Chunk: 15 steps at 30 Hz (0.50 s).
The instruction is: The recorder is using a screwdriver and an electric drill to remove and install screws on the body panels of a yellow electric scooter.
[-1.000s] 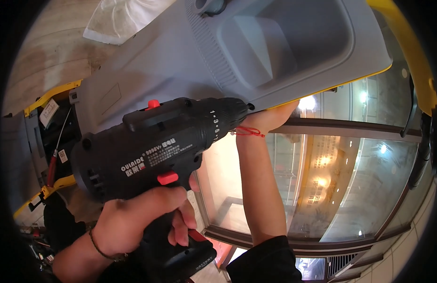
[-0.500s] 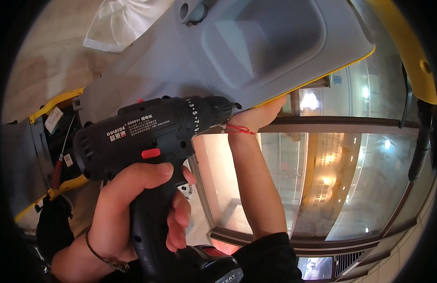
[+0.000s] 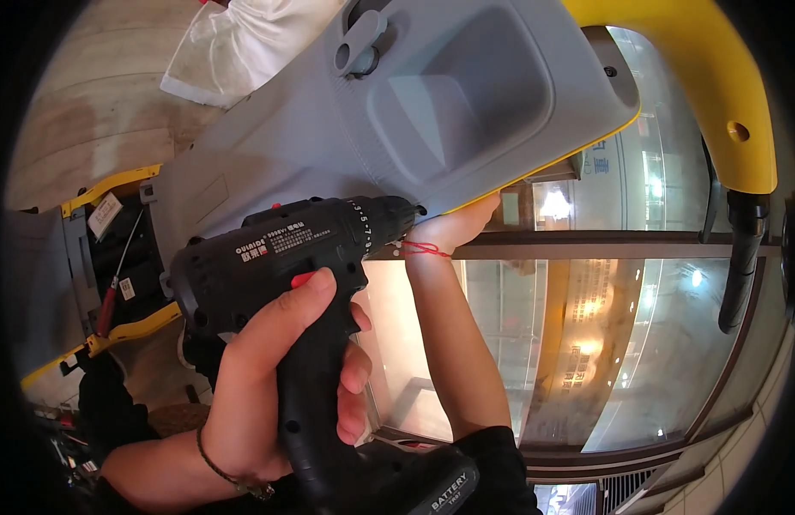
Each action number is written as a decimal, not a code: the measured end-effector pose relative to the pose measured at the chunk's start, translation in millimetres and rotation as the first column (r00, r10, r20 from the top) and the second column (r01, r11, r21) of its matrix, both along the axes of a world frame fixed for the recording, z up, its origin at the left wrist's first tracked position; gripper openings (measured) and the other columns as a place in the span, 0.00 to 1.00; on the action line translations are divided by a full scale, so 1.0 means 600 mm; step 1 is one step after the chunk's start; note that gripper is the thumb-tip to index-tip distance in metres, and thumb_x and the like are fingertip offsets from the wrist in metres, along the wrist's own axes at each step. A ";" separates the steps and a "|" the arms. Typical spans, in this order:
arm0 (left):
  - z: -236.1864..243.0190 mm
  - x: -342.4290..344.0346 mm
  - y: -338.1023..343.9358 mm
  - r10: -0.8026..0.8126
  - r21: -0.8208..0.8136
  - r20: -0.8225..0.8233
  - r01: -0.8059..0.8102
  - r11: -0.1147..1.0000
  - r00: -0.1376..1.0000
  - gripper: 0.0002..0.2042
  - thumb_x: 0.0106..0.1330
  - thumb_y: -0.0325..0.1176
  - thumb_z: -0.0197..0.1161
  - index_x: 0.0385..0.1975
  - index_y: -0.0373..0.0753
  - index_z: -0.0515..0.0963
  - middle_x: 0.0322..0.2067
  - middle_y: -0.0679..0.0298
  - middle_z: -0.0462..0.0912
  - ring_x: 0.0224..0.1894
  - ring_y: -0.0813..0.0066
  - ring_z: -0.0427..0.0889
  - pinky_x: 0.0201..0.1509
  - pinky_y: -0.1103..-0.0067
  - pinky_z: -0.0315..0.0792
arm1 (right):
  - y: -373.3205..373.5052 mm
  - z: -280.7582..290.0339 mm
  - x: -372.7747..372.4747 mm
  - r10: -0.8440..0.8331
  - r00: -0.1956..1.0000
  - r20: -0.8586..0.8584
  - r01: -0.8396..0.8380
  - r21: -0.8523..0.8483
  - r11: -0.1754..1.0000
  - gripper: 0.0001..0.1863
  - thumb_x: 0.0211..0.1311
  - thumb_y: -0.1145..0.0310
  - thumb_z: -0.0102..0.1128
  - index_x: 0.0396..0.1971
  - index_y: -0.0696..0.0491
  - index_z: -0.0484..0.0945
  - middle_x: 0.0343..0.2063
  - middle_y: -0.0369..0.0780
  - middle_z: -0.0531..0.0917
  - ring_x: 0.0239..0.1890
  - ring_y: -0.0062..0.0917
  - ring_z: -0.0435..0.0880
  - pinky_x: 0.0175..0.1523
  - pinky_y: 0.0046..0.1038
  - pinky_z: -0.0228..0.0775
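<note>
My left hand [image 3: 269,352] is wrapped round the grip of a black cordless drill [image 3: 269,249]. Its thumb lies against the red switch, and its fingertips curl round the front of the handle. The drill's chuck points right, at the lower edge of a large grey plastic housing [image 3: 269,129] with yellow trim. Whether a bit touches a screw there cannot be made out. Just beyond the chuck, my right hand [image 3: 462,225], with a red cord at the wrist, reaches behind that edge; the housing hides its fingers. A deep recess is moulded into the housing above.
At left, a red-handled screwdriver [image 3: 108,305] rests in an open, yellow-edged compartment [image 3: 144,249]. White cloth-like material [image 3: 234,56] lies beyond the housing. A yellow arm [image 3: 715,94] with a black grip [image 3: 740,266] extends at right, before glass panes [image 3: 672,343] in brown frames.
The left thumb has moved up onto the red switch. In view, the drill has shifted slightly right and down, while the housing and right hand have shifted slightly left.
</note>
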<state>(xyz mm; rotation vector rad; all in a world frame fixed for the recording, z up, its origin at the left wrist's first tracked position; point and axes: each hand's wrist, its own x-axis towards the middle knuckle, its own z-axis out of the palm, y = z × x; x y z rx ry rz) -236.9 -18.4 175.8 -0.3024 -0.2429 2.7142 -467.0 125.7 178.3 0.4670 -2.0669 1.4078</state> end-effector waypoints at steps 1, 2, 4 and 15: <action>-0.002 0.000 0.002 0.010 0.002 -0.008 -0.010 1.000 1.000 0.18 0.67 0.49 0.53 0.35 0.36 0.70 0.17 0.60 0.73 0.12 0.68 0.74 0.17 0.76 0.71 | 0.000 0.001 -0.001 0.028 0.999 0.024 -0.027 -0.028 0.999 0.18 0.67 0.64 0.44 0.48 0.62 0.72 0.45 0.40 0.74 0.47 0.26 0.74 0.55 0.24 0.63; -0.003 0.002 0.003 0.025 0.012 -0.017 -0.025 1.000 1.000 0.18 0.67 0.49 0.53 0.35 0.36 0.70 0.17 0.61 0.72 0.12 0.68 0.74 0.17 0.76 0.71 | 0.000 0.001 0.000 0.008 1.000 0.009 -0.008 -0.009 1.000 0.18 0.66 0.64 0.44 0.47 0.62 0.72 0.44 0.40 0.74 0.47 0.26 0.74 0.55 0.24 0.63; -0.004 0.003 0.004 0.007 0.001 -0.002 -0.007 1.000 1.000 0.19 0.67 0.50 0.53 0.35 0.36 0.70 0.17 0.61 0.72 0.11 0.68 0.74 0.17 0.76 0.71 | 0.000 0.002 0.001 -0.006 1.000 0.003 0.006 0.009 1.000 0.17 0.66 0.65 0.45 0.45 0.62 0.73 0.44 0.40 0.74 0.47 0.26 0.74 0.55 0.25 0.63; 0.011 0.002 -0.003 -0.036 -0.188 0.081 0.051 0.981 0.996 0.19 0.66 0.49 0.49 0.38 0.35 0.73 0.14 0.63 0.70 0.08 0.72 0.68 0.12 0.80 0.64 | 0.002 -0.002 0.003 0.058 0.996 -0.067 -0.055 0.043 0.998 0.17 0.64 0.65 0.47 0.45 0.63 0.73 0.47 0.42 0.73 0.49 0.29 0.73 0.57 0.26 0.61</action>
